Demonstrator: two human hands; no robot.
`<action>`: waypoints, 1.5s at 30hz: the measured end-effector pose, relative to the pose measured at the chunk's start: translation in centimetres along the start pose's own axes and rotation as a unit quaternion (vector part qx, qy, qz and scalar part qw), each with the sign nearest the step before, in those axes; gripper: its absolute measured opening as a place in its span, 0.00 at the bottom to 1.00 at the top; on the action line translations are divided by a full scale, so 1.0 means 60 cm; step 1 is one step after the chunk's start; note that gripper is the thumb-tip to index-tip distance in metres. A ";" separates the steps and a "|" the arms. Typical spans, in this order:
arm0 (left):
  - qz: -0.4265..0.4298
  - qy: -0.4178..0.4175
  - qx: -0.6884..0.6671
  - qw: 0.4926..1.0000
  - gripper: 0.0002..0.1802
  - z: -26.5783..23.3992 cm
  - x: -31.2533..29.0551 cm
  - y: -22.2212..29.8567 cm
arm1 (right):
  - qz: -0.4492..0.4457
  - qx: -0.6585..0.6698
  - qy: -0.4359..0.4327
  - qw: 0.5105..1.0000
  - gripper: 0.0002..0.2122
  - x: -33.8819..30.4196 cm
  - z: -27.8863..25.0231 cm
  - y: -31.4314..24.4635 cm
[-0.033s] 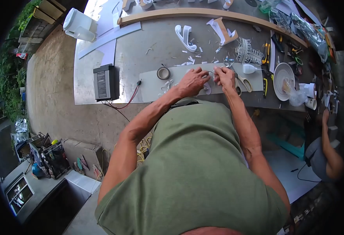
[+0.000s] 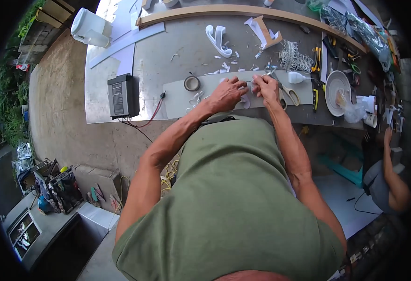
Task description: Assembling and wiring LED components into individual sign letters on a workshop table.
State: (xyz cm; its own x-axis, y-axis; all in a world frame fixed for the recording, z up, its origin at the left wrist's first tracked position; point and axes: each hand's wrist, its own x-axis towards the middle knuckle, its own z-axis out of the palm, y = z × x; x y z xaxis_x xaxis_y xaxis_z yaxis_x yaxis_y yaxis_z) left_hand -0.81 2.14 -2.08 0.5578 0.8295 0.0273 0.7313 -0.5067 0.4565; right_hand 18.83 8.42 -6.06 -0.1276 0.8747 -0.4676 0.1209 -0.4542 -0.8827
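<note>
Over a pale board [image 2: 175, 100] at the table's near edge, my left hand [image 2: 229, 94] and my right hand [image 2: 267, 88] work close together, thumbs and fingers pinched. Something thin and dark, perhaps a wire, shows between them, but it is too small to name. Below my fingers lies a small white curved piece [image 2: 243, 101]. Scissors [image 2: 290, 96] rest just right of my right hand. Left of my left hand are a roll of tape [image 2: 192, 83] and small white pieces [image 2: 197, 97]. Beyond my hands, short white offcuts [image 2: 224, 68] are scattered about.
Farther back stand white shaped letters [image 2: 218, 41] and a long wooden strip [image 2: 243, 9]. A black power supply box [image 2: 122, 96] with red and black leads sits left. To the right are coiled light strips [image 2: 295, 58], a white plate [image 2: 337, 93] and another person's arm [image 2: 392, 173].
The view has shifted slightly, so the table's things appear a little farther left and up. My hands keep nearly the same pinched pose close together.
</note>
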 end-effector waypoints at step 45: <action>-0.304 0.061 -0.352 0.883 0.13 0.017 -0.047 -0.036 | 0.012 -0.073 -0.133 0.988 0.15 -0.055 -0.010 0.001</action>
State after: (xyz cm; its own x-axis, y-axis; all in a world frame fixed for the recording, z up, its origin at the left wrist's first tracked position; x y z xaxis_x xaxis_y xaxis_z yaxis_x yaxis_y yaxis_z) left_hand -3.58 0.65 -4.05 0.0674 0.9391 -0.3370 0.4311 0.2772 0.8587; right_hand 19.86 5.63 -4.55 -0.3753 0.7798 -0.5010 0.2651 -0.4276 -0.8642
